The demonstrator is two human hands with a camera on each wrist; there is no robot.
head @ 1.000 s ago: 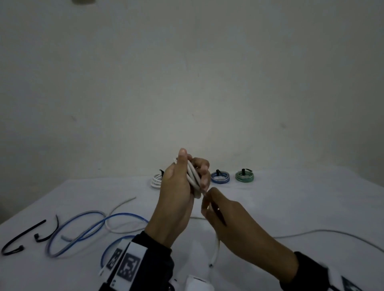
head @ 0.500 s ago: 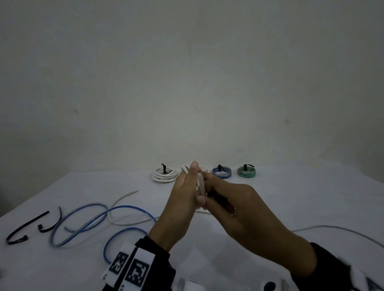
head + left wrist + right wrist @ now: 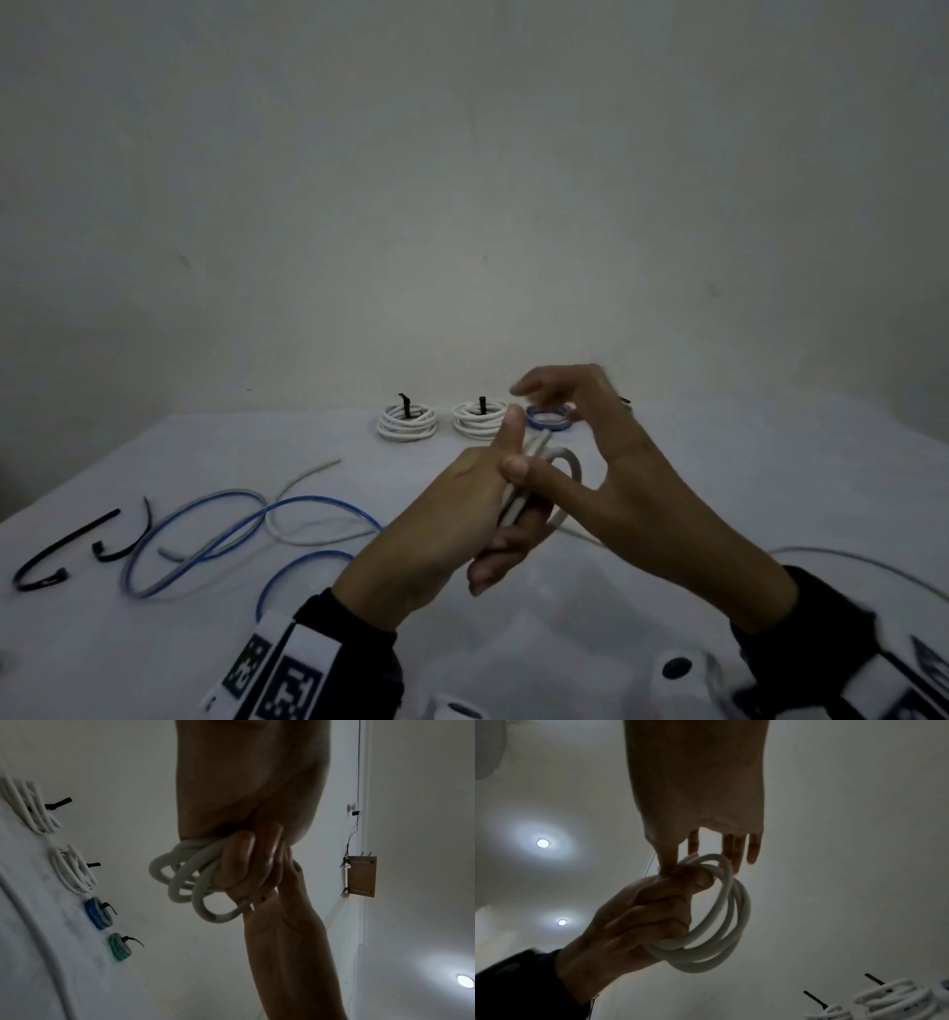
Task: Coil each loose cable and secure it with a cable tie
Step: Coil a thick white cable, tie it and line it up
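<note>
The left hand [image 3: 452, 519] grips the white cable coil [image 3: 721, 923] above the table [image 3: 719, 462]; the right hand [image 3: 606, 462] presses its thumb there, fingers spread. Each new loop should match the others before a black cable tie [image 3: 56, 555] goes on.

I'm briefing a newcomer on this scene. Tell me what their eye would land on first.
First, the white cable coil held above the table centre: the left hand grips its loops while the right hand presses its thumb on them, fingers spread. Behind, four tied coils line the table's far edge. At the left lie a loose blue cable and black cable ties.
</note>
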